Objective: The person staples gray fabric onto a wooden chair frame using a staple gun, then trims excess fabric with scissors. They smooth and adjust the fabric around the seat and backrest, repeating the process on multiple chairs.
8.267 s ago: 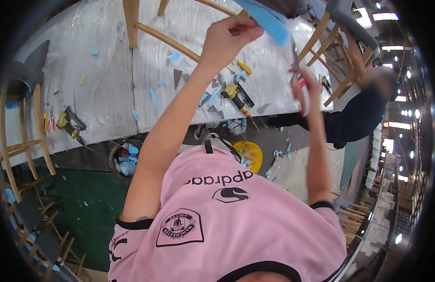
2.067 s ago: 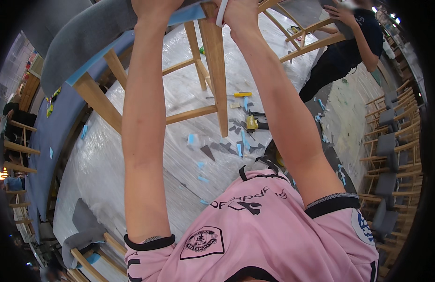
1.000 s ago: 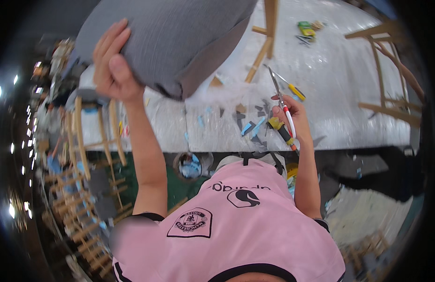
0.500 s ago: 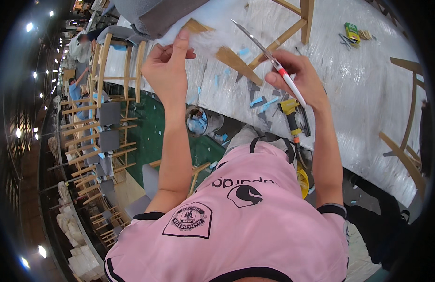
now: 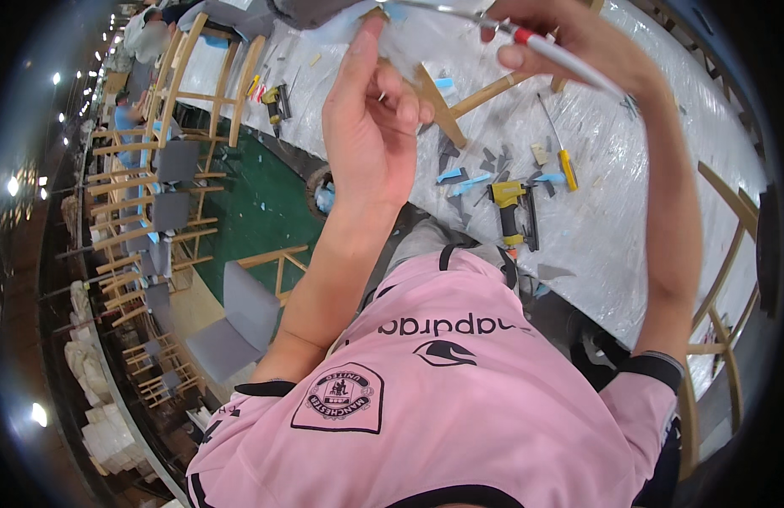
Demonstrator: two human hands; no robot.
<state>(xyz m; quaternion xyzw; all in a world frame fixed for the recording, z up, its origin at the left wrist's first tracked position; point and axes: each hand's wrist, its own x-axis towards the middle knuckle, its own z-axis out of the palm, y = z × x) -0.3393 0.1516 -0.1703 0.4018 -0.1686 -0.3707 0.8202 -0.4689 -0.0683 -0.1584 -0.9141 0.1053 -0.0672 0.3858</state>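
My left hand (image 5: pixel 371 127) reaches up at the far side of the table, thumb extended and the other fingers curled. Its thumb appears to pinch white fluffy wadding (image 5: pixel 421 38) around an upholstered grey chair part (image 5: pixel 316 10); the index finger is hidden. To the right, my right hand (image 5: pixel 569 38) is closed around a long-bladed cutting tool (image 5: pixel 569 59) with a white and red handle. Its metal blade points left across the wadding, cut off by the picture's top edge. A wooden chair leg (image 5: pixel 440 106) sticks out of the wadding between my hands.
On the plastic-covered table (image 5: pixel 603 229) lie a yellow-and-black staple gun (image 5: pixel 510 212), a yellow-handled screwdriver (image 5: pixel 568 169), and blue and grey scraps (image 5: pixel 468 182). A second staple gun (image 5: pixel 276 106) is farther left. Wooden chair frames (image 5: pixel 730 254) stand right, grey-seated chairs (image 5: pixel 167 212) left, near a person in blue (image 5: pixel 125 118).
Both hands have moved farther up in the picture, the right one with the cutting tool. The blade now crosses above the wadding. My view has shifted, showing the screwdriver and second staple gun.
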